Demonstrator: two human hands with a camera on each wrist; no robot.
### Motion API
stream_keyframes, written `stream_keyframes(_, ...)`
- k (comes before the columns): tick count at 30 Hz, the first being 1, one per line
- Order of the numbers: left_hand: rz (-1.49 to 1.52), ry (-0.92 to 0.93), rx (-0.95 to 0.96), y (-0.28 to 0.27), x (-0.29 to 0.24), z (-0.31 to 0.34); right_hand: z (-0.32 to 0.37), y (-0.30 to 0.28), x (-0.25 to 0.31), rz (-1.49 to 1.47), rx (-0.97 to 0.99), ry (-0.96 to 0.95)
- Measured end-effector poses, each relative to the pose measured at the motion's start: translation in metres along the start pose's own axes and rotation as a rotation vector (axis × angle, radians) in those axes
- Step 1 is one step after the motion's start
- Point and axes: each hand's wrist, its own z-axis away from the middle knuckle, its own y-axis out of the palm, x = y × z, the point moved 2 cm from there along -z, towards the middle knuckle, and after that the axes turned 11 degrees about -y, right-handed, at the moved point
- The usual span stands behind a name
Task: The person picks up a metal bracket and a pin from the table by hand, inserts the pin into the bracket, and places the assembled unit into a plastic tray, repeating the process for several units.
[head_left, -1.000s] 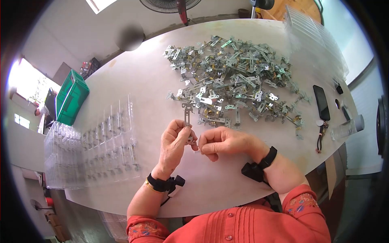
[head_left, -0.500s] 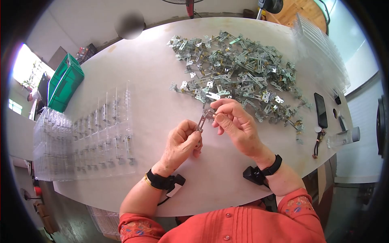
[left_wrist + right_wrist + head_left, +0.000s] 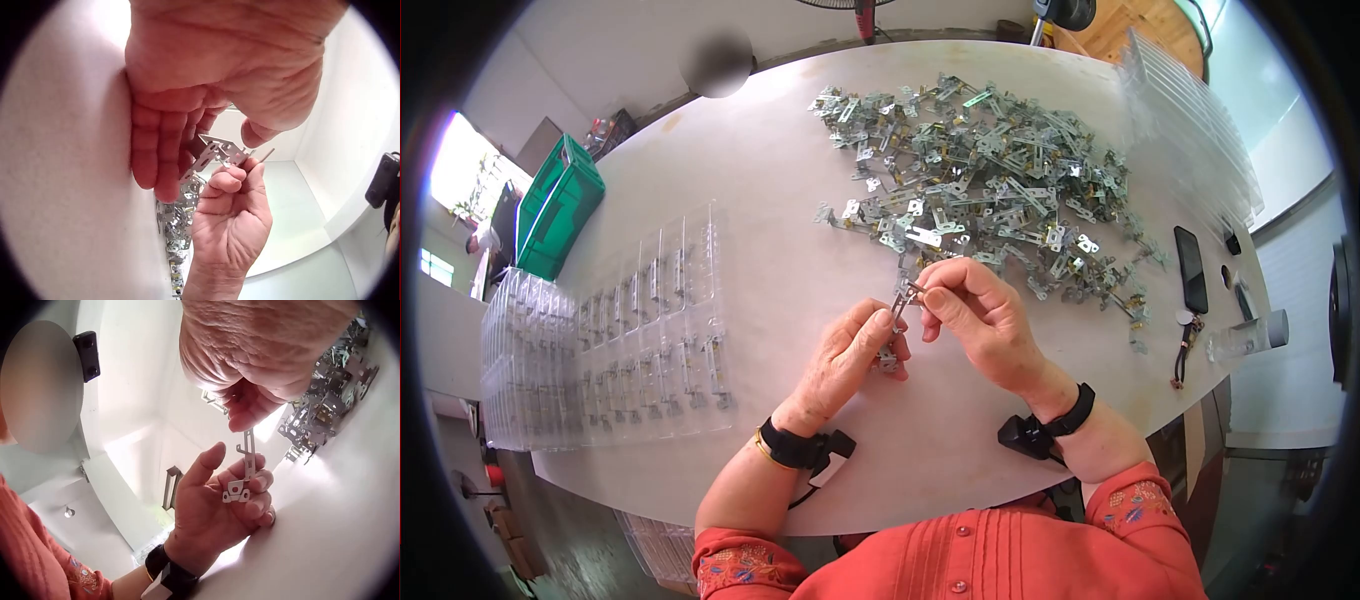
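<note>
Two hands meet over the near part of the table (image 3: 760, 200), with one thin metal bracket (image 3: 903, 297) between them. The left hand (image 3: 845, 355) curls its fingers round the bracket's lower end. The right hand (image 3: 975, 315) pinches the upper end between thumb and fingertips. In the head view the fingers hide most of the bracket. The right wrist view shows it as a narrow strip with a wider plate at the bottom, lying against the left fingers. In the left wrist view the palm blocks much of it.

Left of the left hand lie clear plastic trays (image 3: 650, 330). Their narrow compartments hold small metal pieces, hard to make out through the plastic's glare. Beyond both hands spreads a loose pile of metal parts (image 3: 980, 190), its nearest pieces just past the right hand's fingers. Farther left, beyond the trays, stands a green crate (image 3: 555, 205); what it holds cannot be seen.
</note>
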Motion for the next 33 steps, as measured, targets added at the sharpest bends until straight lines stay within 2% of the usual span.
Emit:
stream_keyframes(3, 0.033, 0.045, -0.018, 0.003, 0.006, -0.003, 0.001, 0.002, 0.0, -0.028, 0.006, 0.021)
stream_keyframes(6, 0.121, 0.046, 0.054, 0.005, 0.005, -0.003, 0.002, 0.005, -0.001, -0.075, 0.012, 0.072)
stream_keyframes(8, 0.12, -0.048, 0.028, 0.003, 0.004, -0.001, 0.002, 0.007, 0.0, -0.024, -0.026, 0.019)
stream_keyframes(12, 0.157, 0.013, -0.069, -0.002, 0.011, -0.004, 0.002, 0.003, 0.0, 0.131, -0.053, -0.042)
stream_keyframes(14, 0.095, 0.1, -0.189, -0.002, 0.01, -0.004, 0.004, 0.001, -0.001, 0.171, -0.006, 0.087)
stream_keyframes(17, -0.002, 0.141, -0.239, -0.002, 0.009, -0.004, 0.004, 0.005, -0.001, 0.237, 0.001, 0.146)
stream_keyframes(27, -0.09, 0.134, -0.368, -0.001, 0.008, -0.003, 0.003, 0.003, -0.001, 0.397, 0.005, 0.086)
stream_keyframes(30, -0.099, 0.169, -0.388, -0.004, 0.012, -0.005, 0.003, 0.002, 0.0, 0.419, -0.003, 0.079)
stream_keyframes(32, -0.228, 0.293, -0.402, -0.004, 0.015, -0.007, 0.002, 0.003, 0.001, 0.44, 0.002, 0.088)
stream_keyframes(33, -0.228, 0.293, -0.401, -0.004, 0.015, -0.007, 0.002, 0.002, 0.0, 0.44, 0.001, 0.089)
